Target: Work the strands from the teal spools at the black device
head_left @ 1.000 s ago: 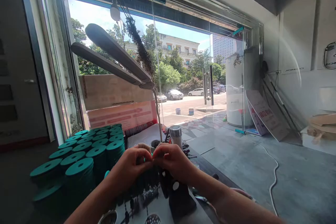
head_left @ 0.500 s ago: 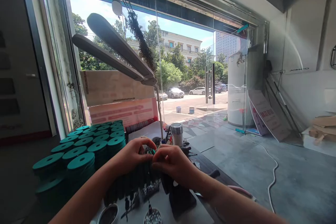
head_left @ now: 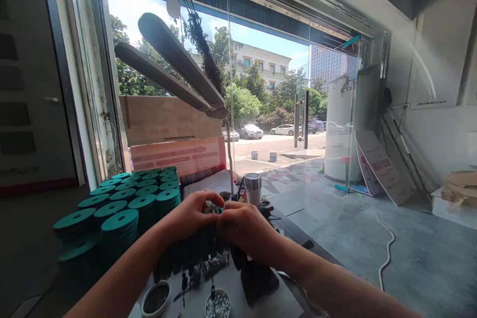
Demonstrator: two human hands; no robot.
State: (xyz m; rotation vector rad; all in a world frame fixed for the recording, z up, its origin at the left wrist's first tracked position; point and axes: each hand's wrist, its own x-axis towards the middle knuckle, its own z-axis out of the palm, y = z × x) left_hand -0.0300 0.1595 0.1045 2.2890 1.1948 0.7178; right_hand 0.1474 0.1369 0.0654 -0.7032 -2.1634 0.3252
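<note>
My left hand [head_left: 192, 216] and my right hand [head_left: 244, 228] meet in front of me over the worktable, fingers pinched together on a small teal piece [head_left: 220, 210] between their tips. Both hands are closed. Under them stands a row of dark upright parts [head_left: 194, 253]. A dark block-shaped tool [head_left: 257, 278] sits just below my right wrist. What exactly the fingers grip is too small to name.
Stacks of green discs [head_left: 122, 208] fill the table's left side. Two small bowls [head_left: 155, 299] of beads sit at the near edge. A metal cup [head_left: 253, 189] and a two-armed desk lamp [head_left: 175, 69] stand behind the hands. Glass doors and a white cable [head_left: 385, 248] lie to the right.
The view has tilted down and shifted slightly right, showing more of the table and the two bowls. My hands stay pinched together at the same spot, with small finger movements.
</note>
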